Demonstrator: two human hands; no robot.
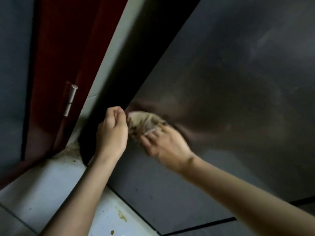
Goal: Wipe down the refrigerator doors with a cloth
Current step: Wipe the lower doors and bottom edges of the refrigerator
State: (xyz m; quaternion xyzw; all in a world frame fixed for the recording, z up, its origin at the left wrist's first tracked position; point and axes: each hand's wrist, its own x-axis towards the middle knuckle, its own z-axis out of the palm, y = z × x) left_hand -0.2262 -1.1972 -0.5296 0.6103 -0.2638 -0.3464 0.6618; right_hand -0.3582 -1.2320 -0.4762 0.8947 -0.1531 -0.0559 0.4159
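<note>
As left hand [111, 132] and right hand [166, 147] clutch the cloth [144, 121], the refrigerator door [230, 82] shows smears.

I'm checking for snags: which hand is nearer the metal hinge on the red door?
Left. The left hand sits just right of the hinge, by the cloth; the right hand is farther right, gripping the cloth on the refrigerator door.

left hand [111, 132] raised, fingers curled | right hand [166, 147] grips cloth [144, 122]

- Refrigerator door [221, 82]: dark, smooth metal with a dull, smeared sheen.
- Cloth [144, 124]: pale, wrinkled, soft fabric.
- Hinge [70, 99]: bright metal.
- Floor tile [59, 184]: smooth, stained.
</note>
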